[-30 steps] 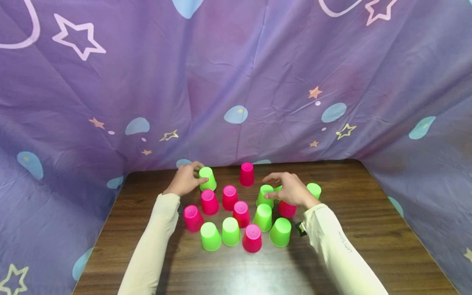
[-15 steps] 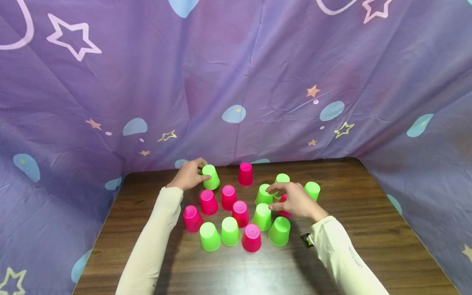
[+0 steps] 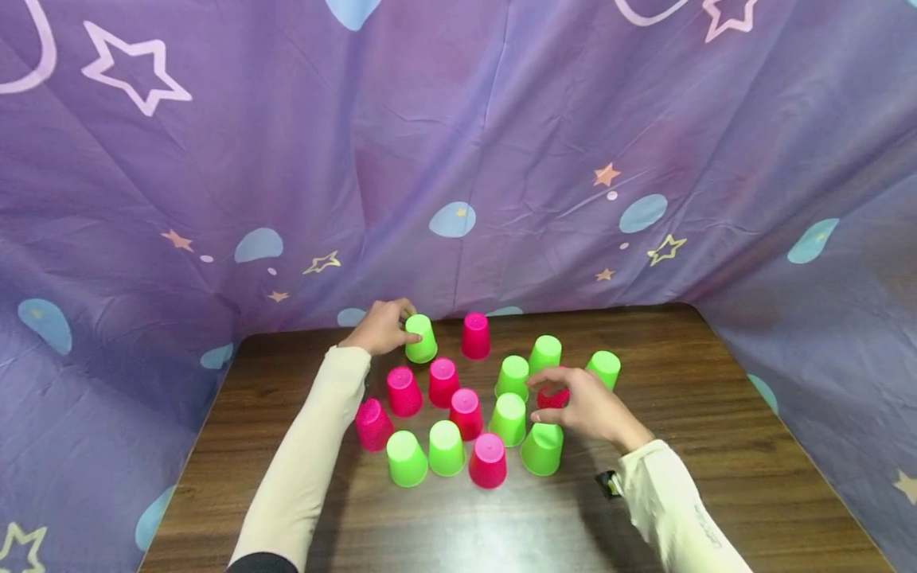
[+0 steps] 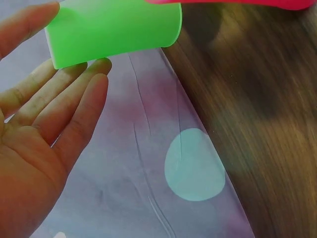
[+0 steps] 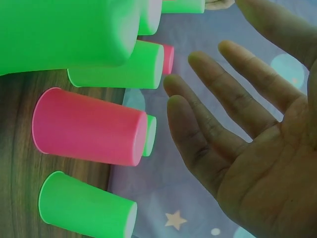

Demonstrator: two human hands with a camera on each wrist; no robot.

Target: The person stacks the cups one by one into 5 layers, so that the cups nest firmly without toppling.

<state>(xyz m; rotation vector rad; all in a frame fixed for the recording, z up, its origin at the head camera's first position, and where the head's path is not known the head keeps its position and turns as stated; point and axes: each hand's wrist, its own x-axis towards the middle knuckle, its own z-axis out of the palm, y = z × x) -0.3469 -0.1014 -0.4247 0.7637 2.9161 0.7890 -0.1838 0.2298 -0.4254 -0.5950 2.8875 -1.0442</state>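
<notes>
At the back left of the table, my left hand (image 3: 384, 326) pinches an upside-down green cup (image 3: 421, 341) between thumb and fingers. The left wrist view shows the thumb on one side of that green cup (image 4: 114, 29) and fingertips at its other side. My right hand (image 3: 589, 404) hovers with fingers spread and relaxed, holding nothing. It partly hides a pink cup (image 3: 553, 398) and is close to the green cup (image 3: 542, 451) at the front right. In the right wrist view, the palm faces several cups, including a pink cup (image 5: 89, 126), apart from the fingers.
Several more upside-down cups stand in a loose cluster, among them a pink cup (image 3: 476, 336) at the back and a green cup (image 3: 407, 460) in front. The wooden table (image 3: 716, 461) meets a purple patterned curtain (image 3: 458, 143) behind.
My left hand has moved right with the green cup, toward the back pink cup. My right hand has drawn back toward the front right, away from the green cup it was beside.
</notes>
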